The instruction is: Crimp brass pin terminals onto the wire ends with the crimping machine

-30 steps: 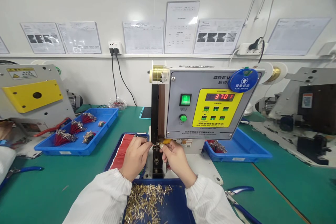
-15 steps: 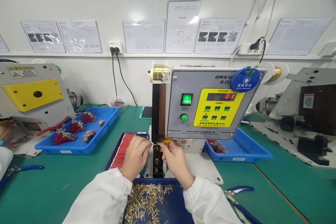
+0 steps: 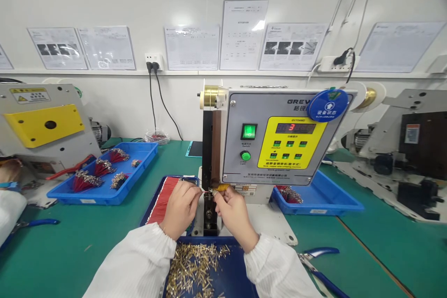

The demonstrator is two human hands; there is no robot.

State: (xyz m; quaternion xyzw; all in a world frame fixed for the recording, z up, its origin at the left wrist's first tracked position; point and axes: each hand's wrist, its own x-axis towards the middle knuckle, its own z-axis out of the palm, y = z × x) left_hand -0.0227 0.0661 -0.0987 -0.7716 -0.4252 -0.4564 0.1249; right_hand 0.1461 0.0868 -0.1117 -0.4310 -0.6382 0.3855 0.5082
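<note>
My left hand is closed in a pinch on a thin red wire, whose end points right into the head of the crimping machine. From the other side, my right hand pinches at the same crimping spot. A small pale piece shows at its fingertips, too small to name. Just behind those fingers sits a yellow part of the machine. Below both wrists, a dark blue tray holds many loose gold-coloured metal pins. Left of the machine, a tray holds a row of red wires.
Blue trays with bundled red wires stand at left and right. Blue-handled pliers lie at right, another pair at left. Similar machines flank mine. A co-worker's sleeve shows at the left edge.
The red digits on the machine's display have changed from 01 to a 3. My hands hold nearly the same place. The co-worker's sleeve at left has come further into view.
</note>
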